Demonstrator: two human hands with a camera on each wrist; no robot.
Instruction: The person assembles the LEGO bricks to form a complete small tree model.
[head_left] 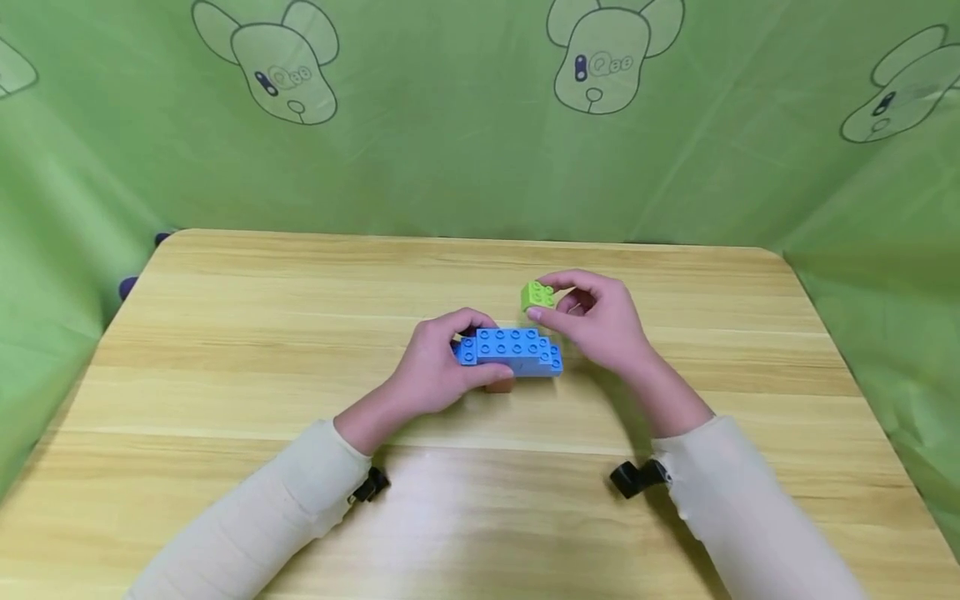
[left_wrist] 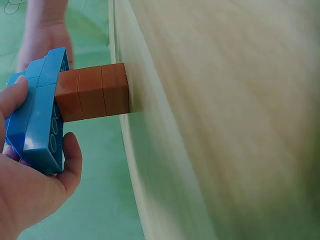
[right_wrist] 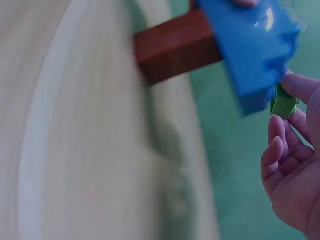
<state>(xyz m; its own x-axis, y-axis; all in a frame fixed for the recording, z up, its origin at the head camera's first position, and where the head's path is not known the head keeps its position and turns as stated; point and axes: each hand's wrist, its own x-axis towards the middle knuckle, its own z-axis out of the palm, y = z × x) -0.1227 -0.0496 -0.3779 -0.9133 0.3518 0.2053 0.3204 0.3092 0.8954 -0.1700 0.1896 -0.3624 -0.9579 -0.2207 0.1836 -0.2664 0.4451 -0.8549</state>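
Observation:
A stepped build of blue bricks (head_left: 507, 342) stands on a column of stacked brown bricks (left_wrist: 92, 92), whose foot meets the wooden table. My left hand (head_left: 438, 367) grips the blue part at its left end, thumb along the near side and fingers behind. Just above and behind the blue top, my right hand (head_left: 600, 321) pinches a small light green brick (head_left: 537, 295) between thumb and fingers. That green brick (right_wrist: 284, 104) also shows in the right wrist view, close to the blue bricks; whether they touch I cannot tell.
The wooden table (head_left: 225, 333) reaches out on all sides of the build. A green curtain (head_left: 450, 150) printed with animal heads hangs behind it and at both sides. Black wrist devices (head_left: 637, 479) sit at the sleeve cuffs.

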